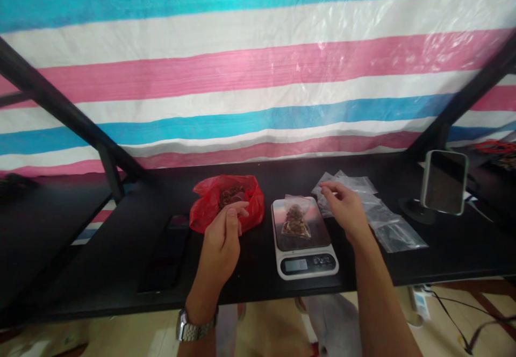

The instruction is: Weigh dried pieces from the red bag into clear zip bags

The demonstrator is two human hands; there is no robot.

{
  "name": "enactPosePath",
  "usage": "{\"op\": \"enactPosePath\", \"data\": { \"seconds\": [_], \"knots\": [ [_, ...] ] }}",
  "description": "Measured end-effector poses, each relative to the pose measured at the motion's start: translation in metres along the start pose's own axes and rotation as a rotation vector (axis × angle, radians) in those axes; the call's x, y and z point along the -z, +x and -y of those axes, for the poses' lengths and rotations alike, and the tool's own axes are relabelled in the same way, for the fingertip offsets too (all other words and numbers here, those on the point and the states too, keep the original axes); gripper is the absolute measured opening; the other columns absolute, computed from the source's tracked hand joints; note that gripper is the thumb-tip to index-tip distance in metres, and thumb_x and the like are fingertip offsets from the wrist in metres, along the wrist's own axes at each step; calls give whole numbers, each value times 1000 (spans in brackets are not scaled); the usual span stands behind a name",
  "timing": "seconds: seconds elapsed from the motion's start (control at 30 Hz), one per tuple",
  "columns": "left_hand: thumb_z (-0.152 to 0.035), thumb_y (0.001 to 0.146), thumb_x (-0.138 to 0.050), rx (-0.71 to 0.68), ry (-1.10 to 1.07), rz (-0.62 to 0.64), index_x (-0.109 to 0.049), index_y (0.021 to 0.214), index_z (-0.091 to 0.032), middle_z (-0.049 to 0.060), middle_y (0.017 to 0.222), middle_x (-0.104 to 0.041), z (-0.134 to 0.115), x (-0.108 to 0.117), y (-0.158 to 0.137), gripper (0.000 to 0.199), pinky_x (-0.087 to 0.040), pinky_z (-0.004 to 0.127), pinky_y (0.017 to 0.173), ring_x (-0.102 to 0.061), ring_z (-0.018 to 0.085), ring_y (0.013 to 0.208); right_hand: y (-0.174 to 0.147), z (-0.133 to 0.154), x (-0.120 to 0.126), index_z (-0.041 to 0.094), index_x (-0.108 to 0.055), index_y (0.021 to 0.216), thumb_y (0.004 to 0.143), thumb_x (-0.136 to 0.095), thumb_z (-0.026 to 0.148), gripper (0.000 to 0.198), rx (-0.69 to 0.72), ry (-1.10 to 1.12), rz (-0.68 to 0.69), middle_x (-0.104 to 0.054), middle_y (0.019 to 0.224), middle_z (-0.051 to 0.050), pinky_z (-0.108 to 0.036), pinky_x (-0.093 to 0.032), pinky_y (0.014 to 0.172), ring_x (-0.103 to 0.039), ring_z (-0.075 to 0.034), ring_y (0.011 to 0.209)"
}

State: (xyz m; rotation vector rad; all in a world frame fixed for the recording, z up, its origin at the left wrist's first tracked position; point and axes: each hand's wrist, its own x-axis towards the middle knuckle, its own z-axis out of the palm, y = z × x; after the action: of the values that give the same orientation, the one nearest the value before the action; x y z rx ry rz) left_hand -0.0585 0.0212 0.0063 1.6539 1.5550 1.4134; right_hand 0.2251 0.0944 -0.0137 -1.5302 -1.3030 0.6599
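Note:
A small clear bag (297, 218) with brown dried bits lies on a white kitchen scale (304, 263) at the middle of the black table (121, 238). My left hand (223, 236) hovers just in front of a red plastic bag (209, 206) of the same brown material, fingers curled with the fingertips pinched together; whether anything is between them is unclear. My right hand (344, 209) hovers palm down, fingers spread, right of the scale and over a stack of empty clear bags (387, 222). A metal watch (193, 327) is on my left wrist.
A phone on a round stand (443, 182) stands at the right of the table. A striped pink, white and blue tarp (258, 77) hangs behind. Black frame bars (60, 109) slant at both sides. Cables and a power strip (421, 303) lie on the floor.

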Motion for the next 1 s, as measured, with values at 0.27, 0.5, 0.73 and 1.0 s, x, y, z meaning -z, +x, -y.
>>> {"op": "enactPosePath", "data": {
  "seconds": [0.27,0.5,0.73,1.0],
  "knots": [
    [-47,112,-37,1,28,19,-72,109,-19,4,86,-69,0,1,-1,44,-50,28,69,-58,15,68,2,-2,-3,20,-84,92,88,-62,54,40,112,-163,93,-80,87,-9,-37,-50,72,-63,-23,72],
    [-46,112,-36,-3,123,69,-74,112,-20,5,92,-72,7,10,-5,46,-51,30,77,-62,17,75,1,-3,-9,22,-83,89,90,-59,53,39,136,-191,141,-80,93,-9,-40,-51,82,-65,-25,81],
    [-46,111,-38,9,96,10,-75,107,-19,4,85,-71,13,13,-5,46,-52,29,71,-61,17,69,-3,4,-11,22,-81,87,88,-64,51,34,164,-191,190,-73,92,-8,-41,-52,89,-67,-25,89],
    [-40,110,-43,-44,33,-46,-76,106,-22,8,99,-76,4,1,-2,37,-55,35,95,-72,23,99,-9,23,-17,24,-71,80,87,-66,49,26,225,-6,156,-70,82,-5,-40,-52,84,-62,-24,83]
  ]
}}
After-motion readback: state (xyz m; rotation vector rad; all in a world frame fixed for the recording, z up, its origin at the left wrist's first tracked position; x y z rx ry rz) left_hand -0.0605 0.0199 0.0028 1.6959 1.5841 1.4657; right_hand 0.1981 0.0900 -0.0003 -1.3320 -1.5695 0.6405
